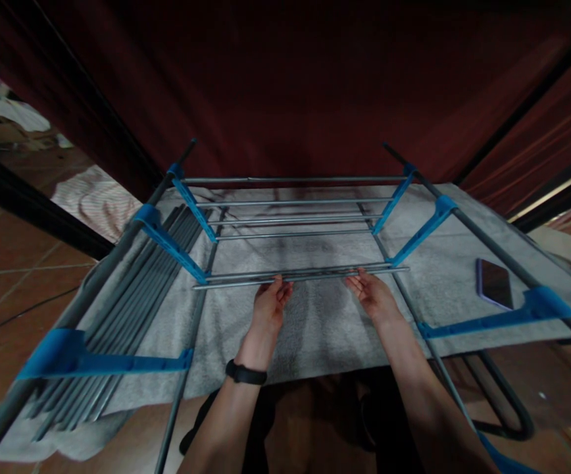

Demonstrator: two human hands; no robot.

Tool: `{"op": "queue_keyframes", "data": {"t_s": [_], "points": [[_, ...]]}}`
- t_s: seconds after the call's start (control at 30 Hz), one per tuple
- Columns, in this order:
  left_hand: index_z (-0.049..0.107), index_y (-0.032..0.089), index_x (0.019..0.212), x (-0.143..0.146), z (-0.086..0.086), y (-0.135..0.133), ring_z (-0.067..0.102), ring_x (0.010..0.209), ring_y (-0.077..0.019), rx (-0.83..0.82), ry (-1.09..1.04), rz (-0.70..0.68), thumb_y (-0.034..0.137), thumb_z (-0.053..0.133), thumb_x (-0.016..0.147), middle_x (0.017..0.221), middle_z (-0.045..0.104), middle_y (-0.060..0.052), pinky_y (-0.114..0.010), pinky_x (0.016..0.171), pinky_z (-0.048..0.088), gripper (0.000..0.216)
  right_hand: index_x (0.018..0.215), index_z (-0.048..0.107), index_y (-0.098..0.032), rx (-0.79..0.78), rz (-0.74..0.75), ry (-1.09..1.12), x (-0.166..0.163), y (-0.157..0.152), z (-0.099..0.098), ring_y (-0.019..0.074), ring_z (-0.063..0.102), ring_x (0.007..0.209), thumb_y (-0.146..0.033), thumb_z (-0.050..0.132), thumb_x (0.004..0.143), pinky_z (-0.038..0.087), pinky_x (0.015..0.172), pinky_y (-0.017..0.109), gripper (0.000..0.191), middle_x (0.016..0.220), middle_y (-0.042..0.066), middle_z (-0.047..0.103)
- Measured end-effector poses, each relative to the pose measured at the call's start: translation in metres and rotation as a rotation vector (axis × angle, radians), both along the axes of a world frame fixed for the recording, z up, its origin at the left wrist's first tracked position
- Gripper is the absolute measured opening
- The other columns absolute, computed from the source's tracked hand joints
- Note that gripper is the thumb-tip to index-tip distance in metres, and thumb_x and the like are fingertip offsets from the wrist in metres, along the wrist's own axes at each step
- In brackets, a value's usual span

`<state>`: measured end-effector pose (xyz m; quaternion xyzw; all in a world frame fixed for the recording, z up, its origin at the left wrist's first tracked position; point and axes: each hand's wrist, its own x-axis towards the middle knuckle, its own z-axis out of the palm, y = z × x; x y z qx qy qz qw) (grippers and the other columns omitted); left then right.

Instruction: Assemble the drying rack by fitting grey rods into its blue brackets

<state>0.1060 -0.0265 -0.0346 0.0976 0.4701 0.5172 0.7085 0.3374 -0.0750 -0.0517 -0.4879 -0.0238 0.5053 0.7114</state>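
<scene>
Both of my hands grip one thin grey metal rod [315, 278] that lies crosswise in front of me. My left hand [272, 299] pinches it left of the middle, and my right hand [370, 293] pinches it toward its right end. The rod runs close alongside another crossbar, near the second pair of blue plastic brackets. A left bracket [172, 247] and a right bracket [421, 232] join the grey tubes of a rack frame. Farther back, several crossbars [295, 220] span between the far brackets. Whether the held rod touches the brackets I cannot tell.
Loose grey rods [137, 289] lie in a bundle at the left on a grey cloth [325, 336]. A phone [495, 284] rests on the cloth at right. Near brackets [112, 362] jut inward on each side. Dark red fabric [285, 92] hangs behind the frame.
</scene>
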Motion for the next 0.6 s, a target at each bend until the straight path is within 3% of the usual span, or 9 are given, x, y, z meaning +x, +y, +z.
{"op": "queue_keyframes", "data": {"t_s": [0.2, 0.6], "points": [[0.063, 0.013, 0.082, 0.001, -0.002, -0.001, 0.072, 0.071, -0.0153, 0.012, -0.020, -0.070, 0.005, 0.061, 0.088, 0.071, 0.070, -0.003, -0.023, 0.065, 0.056, 0.011, 0.078, 0.063, -0.019, 0.013, 0.013, -0.008, -0.004, -0.001, 0.000, 0.0124, 0.067, 0.063, -0.013, 0.065, 0.084, 0.062, 0.071, 0.025, 0.009, 0.069, 0.001, 0.070], [0.063, 0.014, 0.083, 0.003, -0.004, 0.000, 0.073, 0.074, -0.0156, 0.014, -0.002, -0.108, 0.006, 0.061, 0.088, 0.074, 0.071, -0.003, -0.023, 0.068, 0.056, 0.010, 0.076, 0.064, -0.021, 0.070, 0.068, -0.008, -0.015, -0.001, 0.004, 0.0162, 0.070, 0.076, -0.015, 0.073, 0.074, 0.061, 0.079, 0.031, 0.010, 0.079, 0.002, 0.074]]}}
